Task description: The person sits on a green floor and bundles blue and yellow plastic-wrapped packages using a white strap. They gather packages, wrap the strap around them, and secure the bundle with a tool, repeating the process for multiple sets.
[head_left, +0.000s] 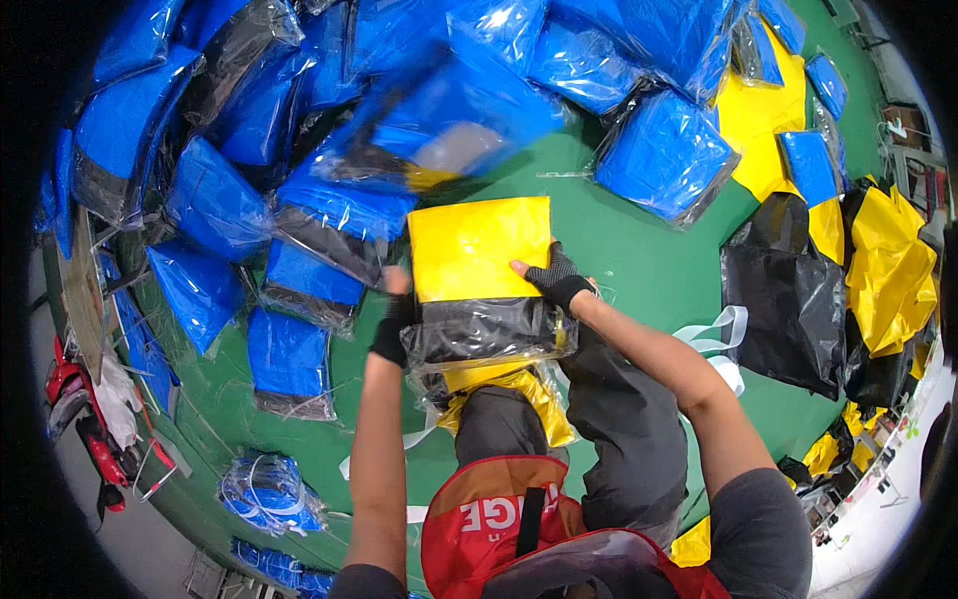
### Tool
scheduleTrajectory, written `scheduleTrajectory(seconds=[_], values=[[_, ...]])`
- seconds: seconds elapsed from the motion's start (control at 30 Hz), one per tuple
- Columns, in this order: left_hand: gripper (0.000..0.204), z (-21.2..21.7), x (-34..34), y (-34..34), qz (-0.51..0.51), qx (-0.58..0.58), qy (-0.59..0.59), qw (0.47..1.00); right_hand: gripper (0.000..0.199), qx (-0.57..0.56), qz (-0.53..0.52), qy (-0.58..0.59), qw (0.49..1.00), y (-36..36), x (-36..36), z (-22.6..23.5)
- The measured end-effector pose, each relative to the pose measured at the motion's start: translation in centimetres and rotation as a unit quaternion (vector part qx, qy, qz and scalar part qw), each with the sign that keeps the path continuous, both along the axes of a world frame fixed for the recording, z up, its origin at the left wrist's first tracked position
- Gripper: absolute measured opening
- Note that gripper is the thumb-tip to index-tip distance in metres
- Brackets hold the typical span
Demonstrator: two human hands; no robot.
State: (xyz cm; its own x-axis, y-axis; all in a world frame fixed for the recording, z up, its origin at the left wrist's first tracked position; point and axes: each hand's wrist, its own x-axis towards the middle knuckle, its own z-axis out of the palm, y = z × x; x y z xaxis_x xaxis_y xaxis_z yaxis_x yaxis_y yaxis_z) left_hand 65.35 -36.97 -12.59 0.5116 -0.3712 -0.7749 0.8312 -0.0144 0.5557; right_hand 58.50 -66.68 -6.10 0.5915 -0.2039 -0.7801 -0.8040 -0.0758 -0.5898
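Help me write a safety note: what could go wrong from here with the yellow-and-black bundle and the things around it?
The clear plastic looks loose at the lower end of the yellow-and-black bundle, so it might slip in the right hand.
A blue package, blurred as if moving, is just beyond the bundle and could knock it.
Loose white straps on the green surface could snag.

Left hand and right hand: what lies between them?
The yellow-and-black package, in the head view: left hand at its left edge, right hand at its right.
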Motion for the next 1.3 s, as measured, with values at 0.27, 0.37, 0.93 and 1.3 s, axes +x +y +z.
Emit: scheduleTrajectory(seconds=[0.27,0.37,0.93,1.3], values=[[0.048,3.8,-5.7,-1.7,0.073,-0.046,0.117,0.989,0.078,-0.069,0.031,-0.065,0.995,-0.2,-3.7,-7.6],[0.046,1.8,-6.6,-0.4,0.121,0.005,0.118,0.986,0.077,0.184,-0.098,-0.01,0.978,-0.2,-1.8,-6.8],[0.056,15.7,-24.8,14.5,-0.21,0.182,-0.102,0.955,0.083,0.382,0.073,-0.044,0.92,0.9,-4.5,11.0],[0.061,14.1,-28.5,9.0,-0.1,0.065,0.181,0.976,0.09,0.373,0.487,0.136,0.778,5.8,-18.3,-2.8]])
